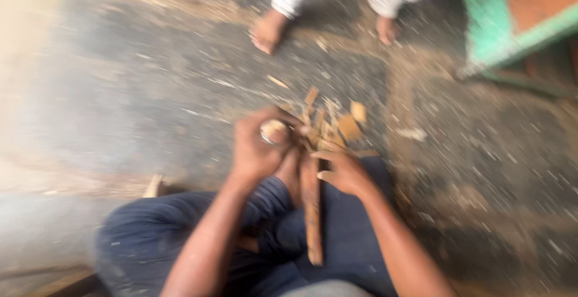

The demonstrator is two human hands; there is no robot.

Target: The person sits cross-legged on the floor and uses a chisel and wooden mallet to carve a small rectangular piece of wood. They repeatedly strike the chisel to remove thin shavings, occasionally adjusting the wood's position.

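The picture is blurred by motion. My left hand (pixel 257 146) is closed around a small round pale object (pixel 272 131), which I cannot identify. My right hand (pixel 344 171) rests on a long reddish-brown wooden stick (pixel 311 209) that lies across my dark blue trousers and points toward the floor ahead. Just beyond both hands sits a small heap of wood offcuts and chips (pixel 334 122) on the dusty ground.
Another person's bare feet (pixel 268 30) and pale trouser legs stand at the top. A green-framed wooden thing (pixel 494 32) is at the top right. Sawdust and shavings cover the grey floor. A wood piece (pixel 153 185) lies left of my knee.
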